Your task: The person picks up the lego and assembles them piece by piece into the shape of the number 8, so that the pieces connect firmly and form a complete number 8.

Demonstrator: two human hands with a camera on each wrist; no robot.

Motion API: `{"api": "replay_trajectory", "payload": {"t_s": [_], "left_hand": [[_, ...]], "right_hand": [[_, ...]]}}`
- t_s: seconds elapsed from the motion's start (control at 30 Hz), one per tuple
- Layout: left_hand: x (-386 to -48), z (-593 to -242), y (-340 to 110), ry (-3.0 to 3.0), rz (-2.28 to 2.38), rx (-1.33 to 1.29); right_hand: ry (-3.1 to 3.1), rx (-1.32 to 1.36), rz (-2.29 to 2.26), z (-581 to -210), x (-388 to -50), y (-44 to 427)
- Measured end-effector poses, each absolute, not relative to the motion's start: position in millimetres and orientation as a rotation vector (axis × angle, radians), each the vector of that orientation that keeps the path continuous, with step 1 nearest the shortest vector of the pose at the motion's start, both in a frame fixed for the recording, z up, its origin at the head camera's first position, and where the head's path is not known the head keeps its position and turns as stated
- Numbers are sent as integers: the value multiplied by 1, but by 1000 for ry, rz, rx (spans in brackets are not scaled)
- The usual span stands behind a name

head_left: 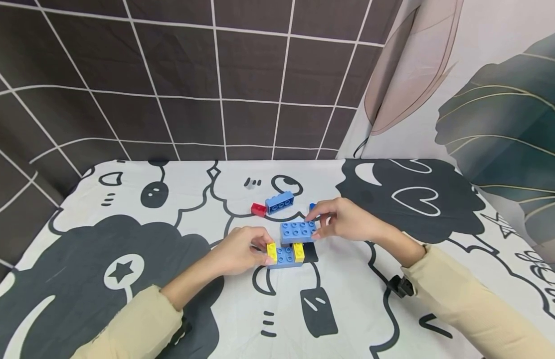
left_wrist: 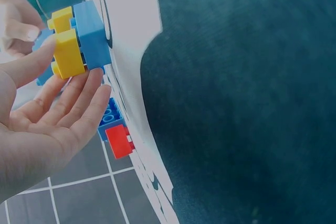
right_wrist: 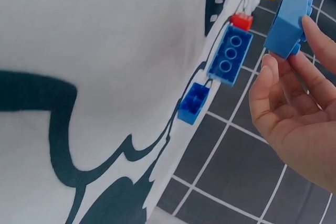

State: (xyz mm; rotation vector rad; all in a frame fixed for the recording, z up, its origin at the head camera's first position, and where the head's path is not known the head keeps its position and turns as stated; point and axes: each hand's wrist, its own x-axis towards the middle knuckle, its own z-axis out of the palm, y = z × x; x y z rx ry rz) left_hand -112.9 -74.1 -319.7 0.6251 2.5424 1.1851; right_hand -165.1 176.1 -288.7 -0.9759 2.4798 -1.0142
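My left hand [head_left: 239, 251] pinches a yellow toy brick [head_left: 271, 253], which sits at the left end of a blue base brick [head_left: 285, 256]. At the base's right end stands a second yellow brick [head_left: 298, 252]. In the left wrist view, the thumb is against the near yellow brick [left_wrist: 69, 53] and the other fingers are beneath it. My right hand [head_left: 344, 219] grips a lighter blue eight-stud brick [head_left: 297, 232] by its right end, just behind and above the yellow bricks. In the right wrist view, that held brick [right_wrist: 287, 19] is tilted, clear of the cloth.
Behind the hands, a red brick [head_left: 258, 209] lies beside a blue brick [head_left: 279, 202] with its hollow side showing. A small blue brick [head_left: 312, 206] is partly hidden by the right hand. A patterned cloth [head_left: 241, 309] covers the table, and a dark grid-patterned curtain [head_left: 250, 65] hangs behind.
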Motion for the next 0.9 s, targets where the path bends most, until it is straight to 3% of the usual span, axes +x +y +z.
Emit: {"api": "replay_trajectory", "payload": {"t_s": [0.9], "left_hand": [[-114,-321,-75,2552,1186,673]], "right_hand": [[2385,-1019,-1113,-293,-144,159]]}}
